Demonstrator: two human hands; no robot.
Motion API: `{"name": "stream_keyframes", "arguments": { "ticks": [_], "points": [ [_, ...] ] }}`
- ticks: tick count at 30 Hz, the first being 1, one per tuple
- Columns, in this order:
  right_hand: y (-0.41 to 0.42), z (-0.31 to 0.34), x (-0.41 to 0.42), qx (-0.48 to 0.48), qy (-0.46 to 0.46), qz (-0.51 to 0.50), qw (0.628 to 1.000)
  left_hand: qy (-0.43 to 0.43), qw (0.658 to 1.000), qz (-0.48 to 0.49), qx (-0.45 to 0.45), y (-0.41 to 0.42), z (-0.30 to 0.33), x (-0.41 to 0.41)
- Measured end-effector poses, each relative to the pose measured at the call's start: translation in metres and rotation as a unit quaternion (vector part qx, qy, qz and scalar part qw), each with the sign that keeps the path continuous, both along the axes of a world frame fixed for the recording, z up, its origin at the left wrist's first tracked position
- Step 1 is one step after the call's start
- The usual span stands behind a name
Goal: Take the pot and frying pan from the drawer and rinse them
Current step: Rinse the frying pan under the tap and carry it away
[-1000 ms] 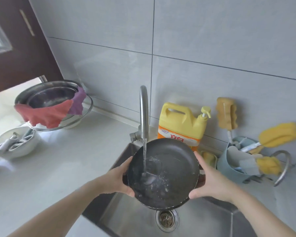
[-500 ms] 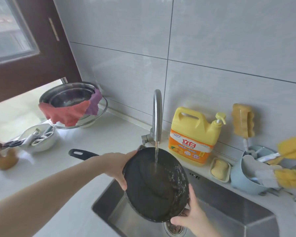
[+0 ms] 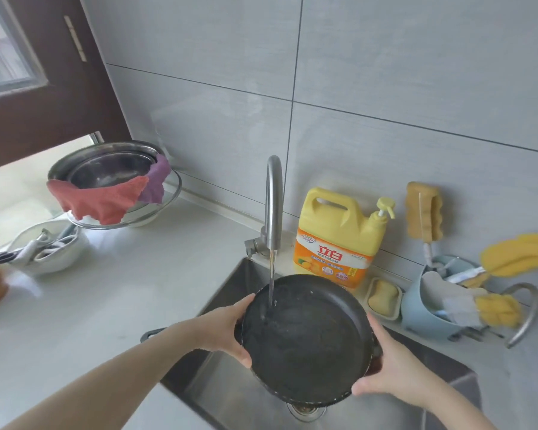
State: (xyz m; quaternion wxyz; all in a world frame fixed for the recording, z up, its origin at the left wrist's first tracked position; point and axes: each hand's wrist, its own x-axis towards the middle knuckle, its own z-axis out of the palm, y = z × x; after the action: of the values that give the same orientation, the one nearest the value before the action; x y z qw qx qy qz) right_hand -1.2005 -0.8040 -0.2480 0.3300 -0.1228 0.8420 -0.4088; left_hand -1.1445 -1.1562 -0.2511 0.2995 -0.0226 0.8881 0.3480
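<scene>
Frying pan (image 3: 308, 339) sits flatter than half a second ago: then it was tipped steeply with the right hand under its lower edge; now the right hand (image 3: 385, 372) is back on the right rim, as it was a second ago. Left hand (image 3: 224, 332) stays on the left rim. Both hands have fingers curled around the pan edge, thumbs on the inner lip, holding it over the sink (image 3: 432, 408), above the drain (image 3: 305, 411).

Water stream (image 3: 271, 277) from the faucet (image 3: 274, 206) now hits the pan's upper-left inner surface; before, it landed nearer centre.

Pan: round, shallow, matte black, wet and speckled with droplets, rim chipped pale along the lower edge. Its black handle (image 3: 151, 333) pokes out left, partly hidden behind the left forearm.

Faucet: brushed steel gooseneck. Sink: stainless, rectangular. Countertop (image 3: 90, 305): smooth, pale. Wall: large glossy grey tiles.

Beside the faucet: yellow plastic detergent jug (image 3: 339, 237) with pump, orange label.
</scene>
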Motion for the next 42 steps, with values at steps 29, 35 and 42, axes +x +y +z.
{"name": "stream_keyframes", "arguments": {
  "ticks": [29,35,42],
  "points": [
    [0.021,-0.039,0.014,-0.013,0.291,-0.140,0.946,0.386,0.912,0.001,-0.140,0.042,0.005,-0.015],
    [0.023,-0.034,0.020,0.033,0.436,-0.120,0.891,0.504,0.853,0.010,-0.136,0.040,-0.011,-0.008],
    [0.025,-0.014,0.013,0.041,0.512,-0.136,0.847,0.579,0.802,0.014,-0.144,0.045,-0.013,-0.011]
  ]
}}
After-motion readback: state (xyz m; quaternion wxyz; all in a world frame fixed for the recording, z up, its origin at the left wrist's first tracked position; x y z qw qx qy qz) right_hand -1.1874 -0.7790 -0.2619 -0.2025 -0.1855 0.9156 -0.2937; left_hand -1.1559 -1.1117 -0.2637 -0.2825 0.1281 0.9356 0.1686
